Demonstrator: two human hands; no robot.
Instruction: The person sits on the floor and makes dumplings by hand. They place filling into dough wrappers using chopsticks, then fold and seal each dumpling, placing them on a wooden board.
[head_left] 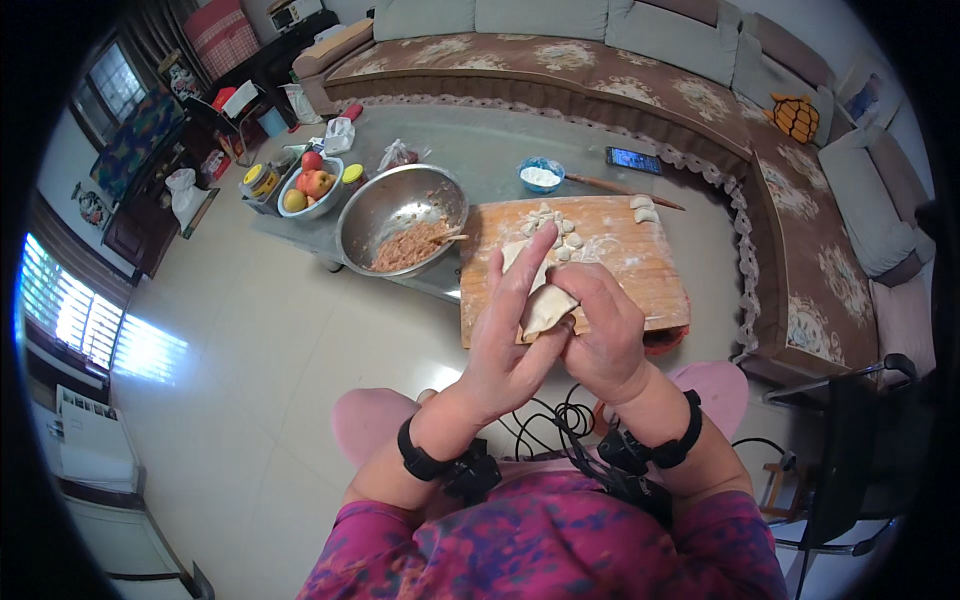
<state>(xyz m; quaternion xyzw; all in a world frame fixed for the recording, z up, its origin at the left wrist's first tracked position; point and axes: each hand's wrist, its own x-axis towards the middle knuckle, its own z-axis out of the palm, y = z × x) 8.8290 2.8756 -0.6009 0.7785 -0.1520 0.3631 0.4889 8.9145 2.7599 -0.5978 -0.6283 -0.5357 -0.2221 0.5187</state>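
Note:
A pale, folded dumpling [546, 308] is held between my two hands above the near side of the floured wooden board [640, 265]. My left hand [508, 335] supports it from the left, its thumb at the lower edge and its fingers stretched up beside it. With bent fingers and thumb, my right hand [606, 330] pinches the dumpling's right edge. Just beyond it, a flat dough wrapper [518, 256] shows partly behind my left fingers. Several small dough pieces [567, 241] lie on the board, and a few shaped dumplings [643, 209] sit at its far right corner.
Left of the board stands a steel bowl [360, 215] with minced filling [412, 246] and a utensil. Behind the board are a flour bowl [541, 176], a rolling pin [610, 187] and a phone [633, 160]. Fruit fills a basin [300, 206]. Cables [560, 420] hang near my lap.

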